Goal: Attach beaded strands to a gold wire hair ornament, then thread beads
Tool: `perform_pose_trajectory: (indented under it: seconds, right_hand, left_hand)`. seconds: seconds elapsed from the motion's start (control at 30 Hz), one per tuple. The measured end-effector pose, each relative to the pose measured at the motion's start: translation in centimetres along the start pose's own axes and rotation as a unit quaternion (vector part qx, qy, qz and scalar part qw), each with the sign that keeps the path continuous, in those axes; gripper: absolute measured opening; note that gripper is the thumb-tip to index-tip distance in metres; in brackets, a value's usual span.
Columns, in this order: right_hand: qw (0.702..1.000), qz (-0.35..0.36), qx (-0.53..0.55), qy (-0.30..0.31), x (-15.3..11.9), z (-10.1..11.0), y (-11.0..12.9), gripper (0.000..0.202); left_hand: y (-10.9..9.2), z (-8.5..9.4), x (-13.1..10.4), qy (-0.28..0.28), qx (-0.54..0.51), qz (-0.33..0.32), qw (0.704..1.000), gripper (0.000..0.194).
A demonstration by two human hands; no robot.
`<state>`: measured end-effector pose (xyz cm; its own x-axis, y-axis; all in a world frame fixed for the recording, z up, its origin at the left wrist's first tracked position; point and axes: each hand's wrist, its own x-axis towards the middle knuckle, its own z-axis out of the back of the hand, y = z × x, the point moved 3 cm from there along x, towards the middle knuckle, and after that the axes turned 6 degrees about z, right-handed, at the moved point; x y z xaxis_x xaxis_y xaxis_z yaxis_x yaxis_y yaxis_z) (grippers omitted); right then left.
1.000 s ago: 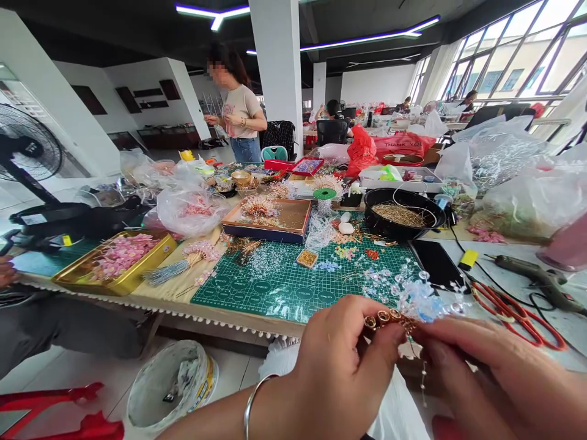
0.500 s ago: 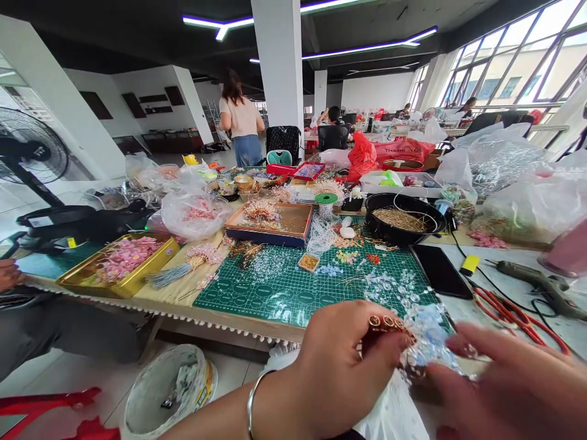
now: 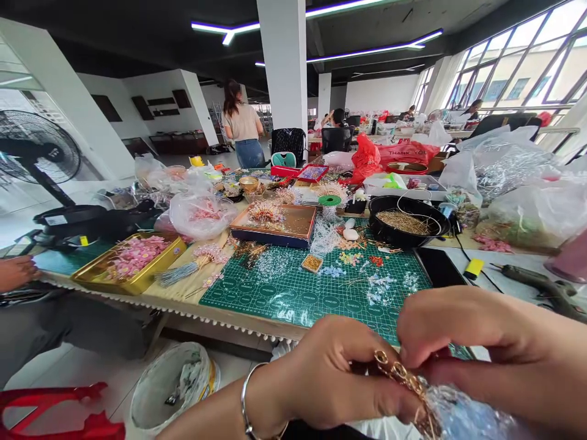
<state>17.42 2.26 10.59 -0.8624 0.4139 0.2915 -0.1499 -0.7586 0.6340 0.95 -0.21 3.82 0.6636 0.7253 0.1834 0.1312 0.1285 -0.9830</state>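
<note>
My left hand (image 3: 330, 373), with a silver bangle (image 3: 246, 397) at the wrist, grips a beaded ornament (image 3: 472, 412) between thumb and fingers. The piece has a gold wire edge with round gold rings and a mass of clear and pale blue beads. Close against it, my right hand (image 3: 477, 342) has its fingers pinched together at the top of the wire. Whatever sits between those fingertips is hidden. Beyond both hands lies the green cutting mat (image 3: 266, 305) with loose clear and blue beads (image 3: 380, 287) and a small square box of gold beads (image 3: 312, 263).
A black pan of gold pins (image 3: 406, 223), a phone (image 3: 438, 269) and a glue gun (image 3: 536, 284) are at the right. A gold tin of pink flowers (image 3: 137, 281) and a tray (image 3: 275, 235) stand leftward. Another person's hand (image 3: 18, 273) shows at far left; a bucket (image 3: 169, 391) is below.
My right hand has moved up and left, its spread fingers now pinched at the ornament. The ornament has turned, its beads lower. The view has shifted slightly, and the standing person has turned.
</note>
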Motion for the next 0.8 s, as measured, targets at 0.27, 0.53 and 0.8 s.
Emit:
perform_pose_trajectory:
  seconds: [0.27, 0.53, 0.8]
  right_hand:
    - [0.990, 0.024, 0.137, -0.035, -0.4, -2.2, -0.9, 0.019]
    - [0.961, -0.135, -0.026, -0.238, -2.1, -2.4, -6.4, 0.022]
    - [0.989, -0.045, -0.121, -0.078, -3.8, -3.6, -3.5, 0.046]
  left_hand:
    - [0.6, -0.6, 0.6, 0.084, -0.187, 0.108, 0.973, 0.010]
    - [1.9, 0.0, 1.2, 0.006, -0.272, 0.165, 0.948, 0.022]
    - [2.2, -0.5, 1.5, 0.034, -0.321, 0.183, 0.929, 0.023]
